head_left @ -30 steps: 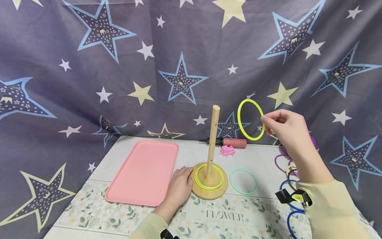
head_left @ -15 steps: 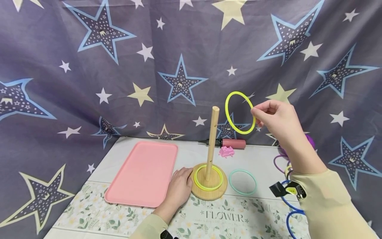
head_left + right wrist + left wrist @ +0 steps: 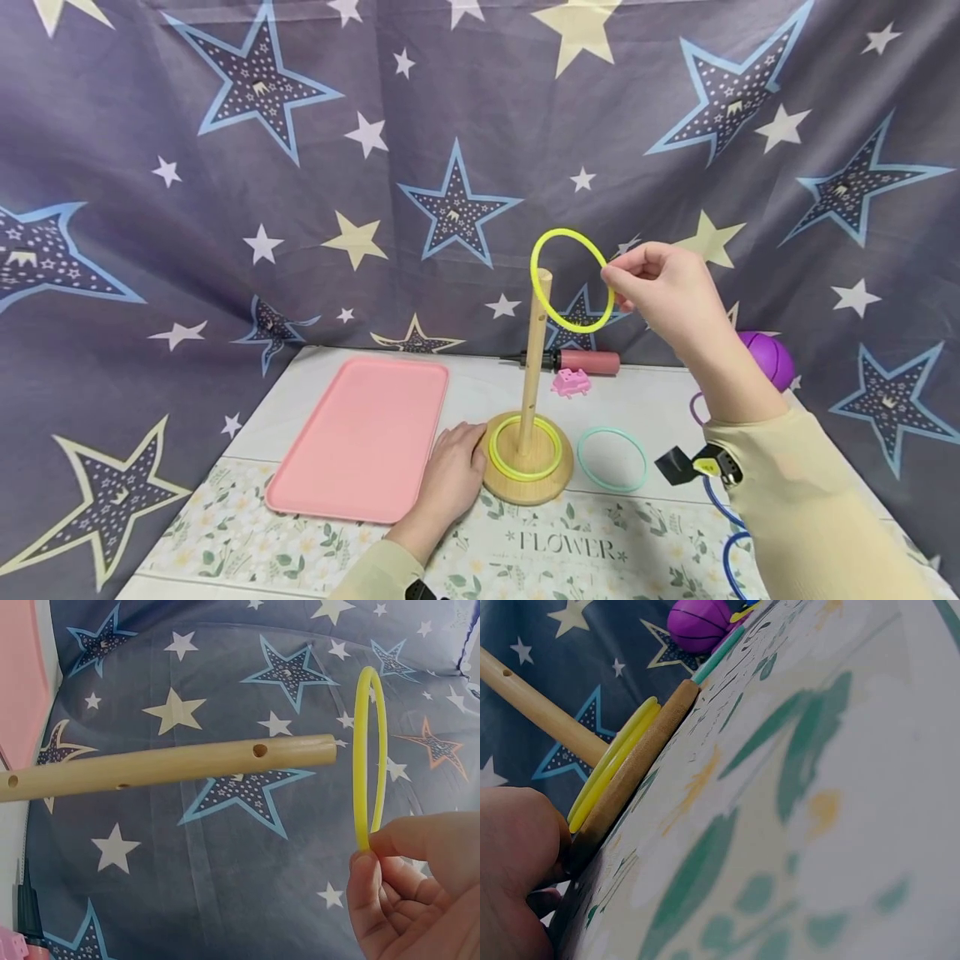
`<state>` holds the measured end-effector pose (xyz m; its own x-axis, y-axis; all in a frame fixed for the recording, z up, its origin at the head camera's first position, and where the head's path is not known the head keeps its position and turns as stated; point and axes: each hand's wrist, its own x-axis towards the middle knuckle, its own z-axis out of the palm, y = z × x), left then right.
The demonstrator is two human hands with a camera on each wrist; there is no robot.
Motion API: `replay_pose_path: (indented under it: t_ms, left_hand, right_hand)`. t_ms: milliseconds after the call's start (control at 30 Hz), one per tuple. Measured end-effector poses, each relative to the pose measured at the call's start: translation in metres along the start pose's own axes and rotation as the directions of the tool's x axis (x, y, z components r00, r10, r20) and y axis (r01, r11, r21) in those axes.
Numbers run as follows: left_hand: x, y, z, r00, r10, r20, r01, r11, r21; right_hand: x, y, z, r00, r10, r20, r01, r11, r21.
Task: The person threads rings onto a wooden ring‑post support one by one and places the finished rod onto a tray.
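Observation:
My right hand (image 3: 656,287) pinches a yellow ring (image 3: 361,765) by its right side between thumb and fingers. In the head view the tilted ring overlaps the top of the wooden peg (image 3: 536,358); the right wrist view shows a gap between it and the peg's end. The peg stands upright on the round wooden base (image 3: 558,479) of a ring stand. Around its foot lie two stacked yellow rings (image 3: 619,766). My left hand (image 3: 453,471) grips the left rim of that base, thumb against the edge; its fingertips are partly hidden.
Left of the stand lies a pink tray (image 3: 360,442). A teal ring (image 3: 645,467) lies right of the base. Behind are a red hand pump (image 3: 588,362) and a pink toy piece (image 3: 572,382). Blue rings (image 3: 727,558) and a purple ball (image 3: 767,360) are at the right, partly hidden by my arm.
My right hand has carried the yellow ring leftward and slightly up, from right of the peg to its top. My left hand stays at the base.

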<state>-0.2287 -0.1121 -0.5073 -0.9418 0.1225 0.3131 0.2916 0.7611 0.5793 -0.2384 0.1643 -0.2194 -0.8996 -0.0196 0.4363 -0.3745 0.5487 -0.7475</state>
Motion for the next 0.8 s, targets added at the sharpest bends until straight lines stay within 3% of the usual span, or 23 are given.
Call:
replay_pose_path:
  t_ms: [367,800]
  left_hand:
    - [0.0,-0.002,0.0,1.0,0.019,-0.001,-0.019,1.0,0.013]
    - [0.004,-0.003,0.0,1.0,0.011,0.008,-0.011,1.0,0.008]
  right_hand:
    - [0.002,0.006,0.025,0.998,0.026,0.065,-0.023,0.998,-0.051]
    - [-0.001,0.024,0.047,0.989,0.08,0.126,-0.075,0.996,-0.041]
